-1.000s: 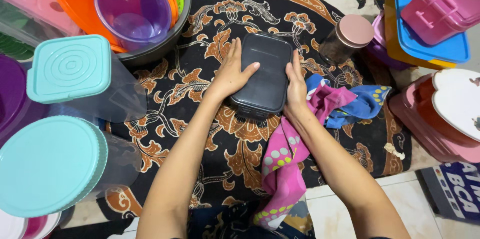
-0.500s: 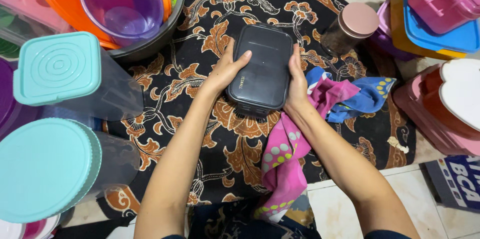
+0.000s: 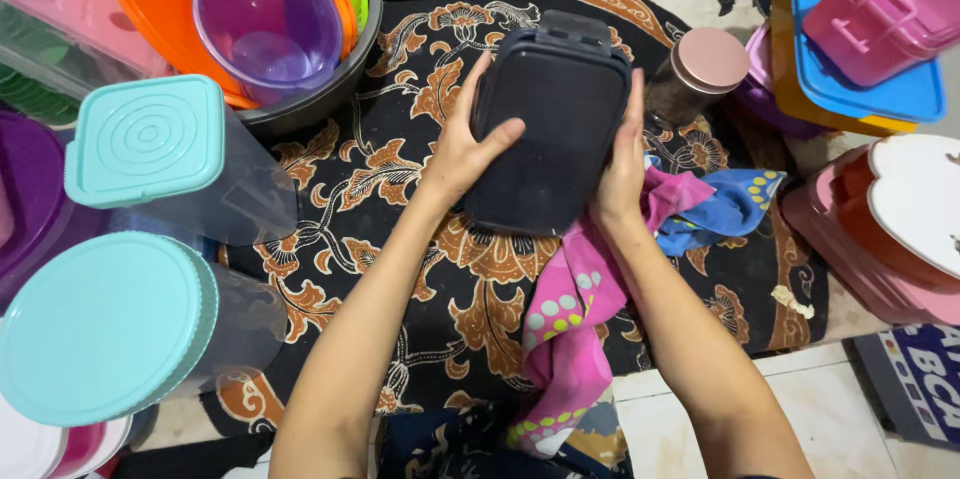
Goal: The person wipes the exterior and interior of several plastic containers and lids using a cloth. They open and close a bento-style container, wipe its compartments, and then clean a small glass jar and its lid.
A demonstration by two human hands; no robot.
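Observation:
I hold a dark grey rectangular lidded container (image 3: 548, 129) between both hands, lifted above the black and orange patterned cloth (image 3: 400, 269). My left hand (image 3: 466, 144) grips its left side, thumb laid across the lid. On the container's right edge, my right hand (image 3: 622, 174) presses with the palm. A pink dotted cloth (image 3: 575, 319) hangs from under my right hand toward my lap, beside a blue dotted cloth (image 3: 725, 207).
A grey basin (image 3: 318, 91) with a purple bowl (image 3: 268, 24) and orange lids stands back left. Two clear tubs with teal lids (image 3: 145, 139) (image 3: 105, 324) sit at left. A pink-lidded jar (image 3: 700, 69) and stacked pink, blue and yellow boxes (image 3: 860, 49) crowd the right.
Both hands have raised the dark container off the cloth and tipped it up toward the camera. The left thumb moved further onto the lid.

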